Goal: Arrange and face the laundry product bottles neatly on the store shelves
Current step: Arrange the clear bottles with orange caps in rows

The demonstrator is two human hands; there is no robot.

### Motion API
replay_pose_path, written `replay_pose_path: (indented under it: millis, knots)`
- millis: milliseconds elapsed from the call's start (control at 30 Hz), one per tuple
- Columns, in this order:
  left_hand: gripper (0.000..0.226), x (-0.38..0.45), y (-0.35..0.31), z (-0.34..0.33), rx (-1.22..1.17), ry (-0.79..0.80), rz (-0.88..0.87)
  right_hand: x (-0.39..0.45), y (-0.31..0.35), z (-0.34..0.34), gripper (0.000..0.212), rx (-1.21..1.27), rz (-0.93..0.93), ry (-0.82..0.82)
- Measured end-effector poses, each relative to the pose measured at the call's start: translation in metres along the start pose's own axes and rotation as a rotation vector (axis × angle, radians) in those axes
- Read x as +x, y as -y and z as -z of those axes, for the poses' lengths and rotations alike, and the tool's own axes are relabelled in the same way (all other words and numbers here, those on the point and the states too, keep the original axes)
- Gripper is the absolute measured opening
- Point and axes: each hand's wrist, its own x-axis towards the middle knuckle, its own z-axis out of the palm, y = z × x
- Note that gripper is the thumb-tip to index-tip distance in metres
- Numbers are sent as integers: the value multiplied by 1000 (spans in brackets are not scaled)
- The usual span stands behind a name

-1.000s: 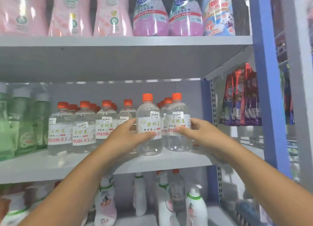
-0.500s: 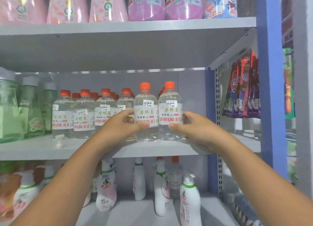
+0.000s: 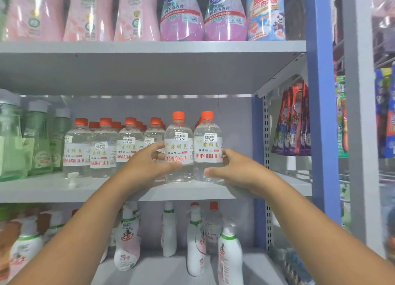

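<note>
Two hands hold two clear bottles at the front of the middle shelf.

The left hand [image 3: 149,165] grasps the left bottle [image 3: 179,148], thumb across its front below the label; the right hand [image 3: 237,171] grasps the right bottle [image 3: 208,148] the same way. Both bottles stand upright, touching, labels facing out, near the middle shelf [image 3: 53,190] front edge. Compared with half a second ago, the grips and the pair's spot look unchanged; only the view sits a little lower in the frame. To the left, the row of like bottles [image 3: 104,150] stands further back, leaving a bare strip of shelf in front of it. To the right, open room lies between the right bottle and the blue upright [image 3: 258,156].
</note>
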Motion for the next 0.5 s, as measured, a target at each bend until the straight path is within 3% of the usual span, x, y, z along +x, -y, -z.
replay_pose_path:
  millis: [100,300,367,433,500]
  knots:
    - [46,1,2,0,1,8,1,2,-2,0,55,-22,-7,-26]
    - [66,-1,-3,-2,76,-26,-16,-3,5,-3,54,-25,13,-62]
    - [64,-14,-2,-7,142,-251,-168,-17,5,-7,52,-7,129,-307]
    - [31,-45,6,-22,-12,-559,-435,-51,-4,-18,37,132,367,-619]
    - [18,-82,27,-52,-186,-655,-503,-97,-25,-41,25,218,508,-752]
